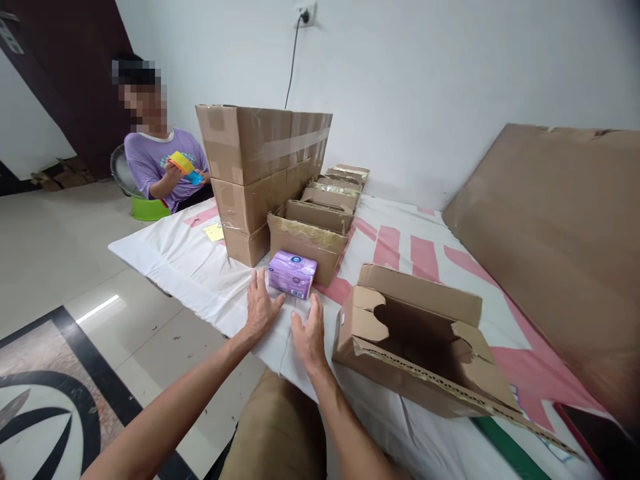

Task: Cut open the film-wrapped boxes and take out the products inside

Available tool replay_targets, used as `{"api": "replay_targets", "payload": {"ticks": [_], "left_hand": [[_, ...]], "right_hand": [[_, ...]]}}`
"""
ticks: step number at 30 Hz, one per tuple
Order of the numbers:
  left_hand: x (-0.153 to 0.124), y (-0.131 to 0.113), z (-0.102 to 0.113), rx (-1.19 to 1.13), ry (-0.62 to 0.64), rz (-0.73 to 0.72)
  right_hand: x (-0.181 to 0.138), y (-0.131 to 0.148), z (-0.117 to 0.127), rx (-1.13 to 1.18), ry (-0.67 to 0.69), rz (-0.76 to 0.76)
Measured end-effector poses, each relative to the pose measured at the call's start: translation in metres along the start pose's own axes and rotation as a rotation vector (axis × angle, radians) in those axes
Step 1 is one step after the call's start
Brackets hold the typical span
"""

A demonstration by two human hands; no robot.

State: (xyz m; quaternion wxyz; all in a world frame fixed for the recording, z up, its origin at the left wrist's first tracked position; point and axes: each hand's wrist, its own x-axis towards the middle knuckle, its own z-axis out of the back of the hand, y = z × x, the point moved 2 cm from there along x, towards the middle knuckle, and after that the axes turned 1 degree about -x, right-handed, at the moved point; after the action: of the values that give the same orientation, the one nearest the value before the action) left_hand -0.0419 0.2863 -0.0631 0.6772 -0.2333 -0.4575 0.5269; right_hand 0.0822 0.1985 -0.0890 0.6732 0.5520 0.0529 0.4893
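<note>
A purple tissue pack [293, 273] lies on the white and pink cloth [190, 267] in front of a row of small cardboard boxes. My left hand [261, 308] rests flat on the cloth just left of the pack, fingers stretched out, thumb near the pack's corner. My right hand [309, 333] lies just below the pack's right end with fingers extended. Neither hand grips anything.
An open torn cardboard box [420, 340] sits to the right. Stacked taped cartons [255, 167] and a row of small open boxes [320, 213] stand behind. A large flat cardboard sheet [555, 247] leans at right. A seated person [160, 160] holds a yellow and blue item at far left.
</note>
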Motion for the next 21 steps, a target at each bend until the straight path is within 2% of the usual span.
{"api": "replay_targets", "payload": {"ticks": [2, 4, 7, 11, 21], "left_hand": [[-0.010, -0.001, -0.002, 0.060, -0.042, -0.132], [-0.014, -0.005, -0.009, 0.103, -0.032, -0.236], [-0.012, -0.011, -0.023, 0.146, -0.001, -0.327], [-0.006, -0.015, -0.036, 0.170, -0.002, -0.315], [0.003, -0.024, -0.049, 0.220, -0.038, -0.238]], "right_hand": [[-0.024, 0.005, 0.015, -0.036, 0.064, 0.066], [-0.047, 0.007, 0.033, -0.102, 0.149, 0.144], [-0.071, 0.003, 0.059, -0.158, 0.208, 0.210], [-0.083, 0.000, 0.074, -0.126, 0.239, 0.218], [-0.086, 0.002, 0.069, -0.118, 0.232, 0.222]]}}
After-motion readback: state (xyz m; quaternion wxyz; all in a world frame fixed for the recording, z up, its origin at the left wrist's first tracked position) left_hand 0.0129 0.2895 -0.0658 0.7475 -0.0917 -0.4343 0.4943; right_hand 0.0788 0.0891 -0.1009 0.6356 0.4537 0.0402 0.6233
